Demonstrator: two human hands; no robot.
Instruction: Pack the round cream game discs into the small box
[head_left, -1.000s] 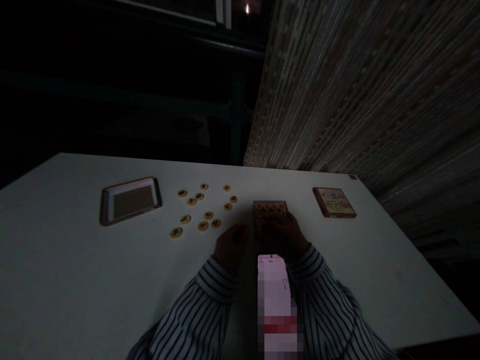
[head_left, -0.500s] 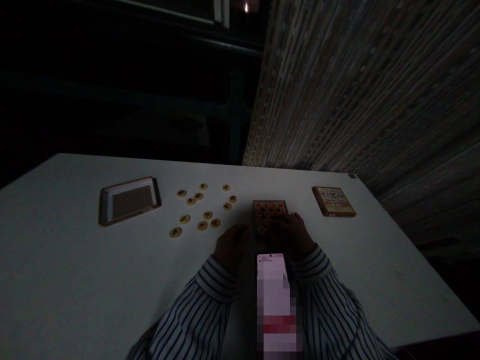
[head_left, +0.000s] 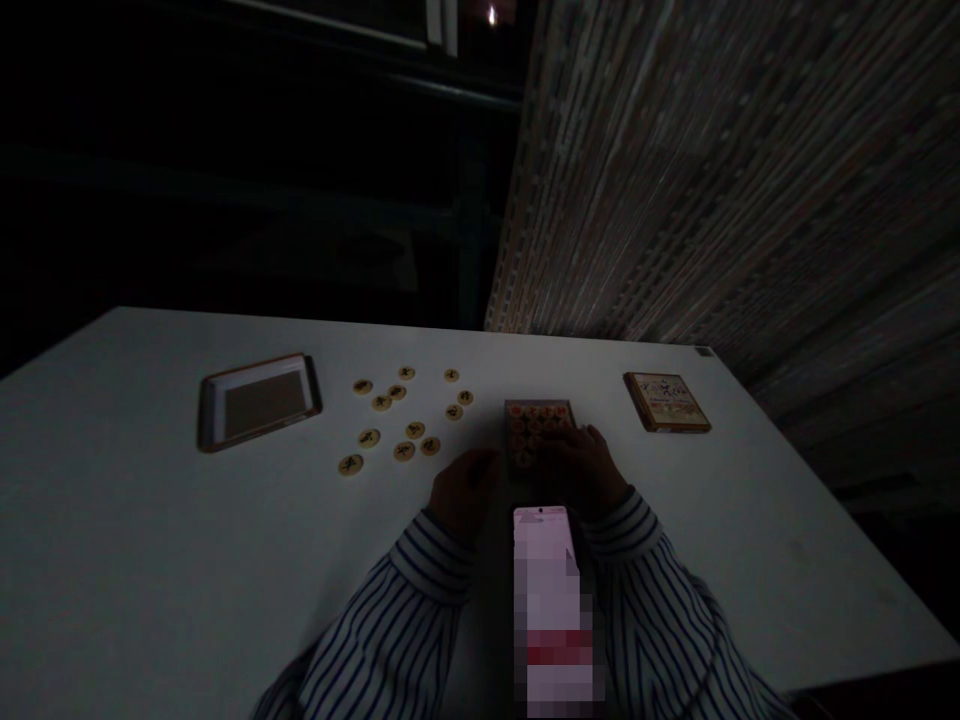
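Note:
A small open box [head_left: 507, 440] holds rows of round xiangqi pieces [head_left: 533, 424] with red characters. My right hand [head_left: 589, 468] lies over the box's near right part, its fingers bent down onto the pieces and hiding some of them. Whether a piece is between those fingertips is too dark to see. Just left of the box, my left hand [head_left: 463, 490] rests with its fingers curled together; anything inside it is hidden. Several loose xiangqi pieces [head_left: 405, 451] with dark characters lie scattered to the left of the box.
A phone [head_left: 546, 580] with a lit screen lies between my forearms, below the box. On the white table [head_left: 225, 560] an empty shallow tray-like lid [head_left: 262, 402] is at the left. A closed printed box [head_left: 667, 402] sits at the right, before a hanging curtain [head_left: 675, 180].

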